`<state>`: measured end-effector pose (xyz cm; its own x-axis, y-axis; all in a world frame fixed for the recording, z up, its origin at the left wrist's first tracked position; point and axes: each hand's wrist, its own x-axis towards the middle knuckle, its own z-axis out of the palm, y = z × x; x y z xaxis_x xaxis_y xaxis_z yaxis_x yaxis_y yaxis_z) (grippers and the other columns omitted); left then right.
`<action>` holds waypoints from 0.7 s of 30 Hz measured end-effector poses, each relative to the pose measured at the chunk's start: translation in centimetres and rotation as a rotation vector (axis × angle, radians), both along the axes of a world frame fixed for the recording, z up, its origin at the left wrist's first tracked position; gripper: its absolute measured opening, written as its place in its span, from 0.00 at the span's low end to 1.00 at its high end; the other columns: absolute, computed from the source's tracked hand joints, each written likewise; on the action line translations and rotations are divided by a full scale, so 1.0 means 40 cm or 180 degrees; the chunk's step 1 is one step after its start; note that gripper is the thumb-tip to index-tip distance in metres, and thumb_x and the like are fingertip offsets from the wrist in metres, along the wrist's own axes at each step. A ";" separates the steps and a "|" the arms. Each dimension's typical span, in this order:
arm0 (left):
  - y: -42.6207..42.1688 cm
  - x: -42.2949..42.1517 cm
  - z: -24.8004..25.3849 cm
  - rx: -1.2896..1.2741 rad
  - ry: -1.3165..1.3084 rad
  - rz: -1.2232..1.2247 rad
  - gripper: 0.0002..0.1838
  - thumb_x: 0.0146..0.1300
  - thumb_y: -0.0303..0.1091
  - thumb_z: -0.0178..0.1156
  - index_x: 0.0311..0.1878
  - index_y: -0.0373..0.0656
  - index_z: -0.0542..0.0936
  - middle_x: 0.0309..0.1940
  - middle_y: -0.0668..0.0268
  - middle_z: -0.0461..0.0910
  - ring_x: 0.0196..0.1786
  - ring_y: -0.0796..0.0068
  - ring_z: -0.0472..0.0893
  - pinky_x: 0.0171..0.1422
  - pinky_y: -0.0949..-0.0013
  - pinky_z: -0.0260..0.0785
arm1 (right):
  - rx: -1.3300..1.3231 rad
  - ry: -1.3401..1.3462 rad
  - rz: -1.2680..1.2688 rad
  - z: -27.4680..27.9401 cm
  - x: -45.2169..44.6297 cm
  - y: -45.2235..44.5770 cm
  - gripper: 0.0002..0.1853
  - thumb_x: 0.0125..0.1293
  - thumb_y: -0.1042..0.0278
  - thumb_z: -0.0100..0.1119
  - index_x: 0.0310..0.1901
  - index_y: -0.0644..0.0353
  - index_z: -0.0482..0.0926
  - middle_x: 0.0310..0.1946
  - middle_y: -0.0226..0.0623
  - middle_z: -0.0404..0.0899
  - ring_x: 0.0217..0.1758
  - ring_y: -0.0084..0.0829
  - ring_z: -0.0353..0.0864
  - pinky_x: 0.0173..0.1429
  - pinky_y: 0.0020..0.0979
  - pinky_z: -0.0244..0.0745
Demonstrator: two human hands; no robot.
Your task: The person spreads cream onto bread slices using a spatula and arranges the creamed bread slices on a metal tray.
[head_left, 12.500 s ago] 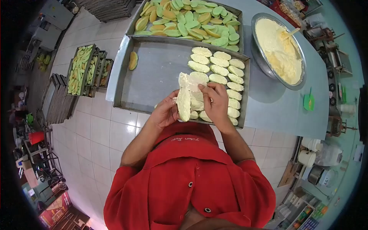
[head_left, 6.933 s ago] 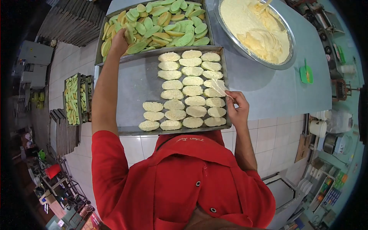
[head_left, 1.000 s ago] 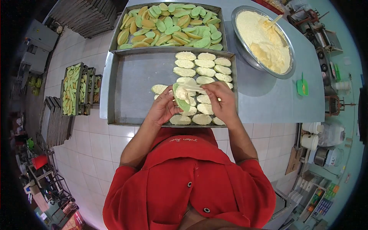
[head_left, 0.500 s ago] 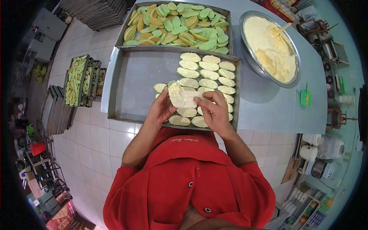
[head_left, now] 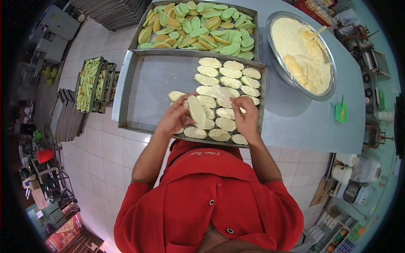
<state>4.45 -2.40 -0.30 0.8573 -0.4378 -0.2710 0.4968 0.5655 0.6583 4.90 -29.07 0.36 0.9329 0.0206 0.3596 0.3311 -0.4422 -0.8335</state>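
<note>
My left hand (head_left: 175, 117) grips an oval bread piece (head_left: 197, 112), its upward face coated in pale cream. In my right hand (head_left: 246, 114) is a whitish, translucent plastic scraper (head_left: 224, 96), pinched at its right end and a little apart from the bread. Both hands are above a metal baking tray (head_left: 147, 88). Rows of cream-coated oval pieces (head_left: 231, 83) lie in the tray's right part, and a few more are partly hidden beneath my hands.
Behind it stands a second tray (head_left: 134, 42) heaped with green and orange oval pieces (head_left: 198, 25). To the right are a metal bowl (head_left: 333, 80) of cream with a handle sticking out and a small green dish (head_left: 341, 113). More filled trays (head_left: 90, 80) stand at left.
The scraper has moved off the bread, up and to the right. My left hand has tilted the bread, whose cream now looks smooth. The view has shifted slightly.
</note>
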 end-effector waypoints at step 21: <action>0.212 0.275 -0.161 0.3020 -0.1441 -0.0798 0.21 0.53 0.21 0.65 0.53 0.38 0.79 0.40 0.68 0.82 0.44 0.79 0.81 0.47 0.76 0.73 | 0.1040 0.1040 -0.0536 -0.019 -0.083 -0.007 0.07 0.69 0.72 0.59 0.45 0.64 0.79 0.41 0.31 0.83 0.44 0.19 0.79 0.52 0.23 0.72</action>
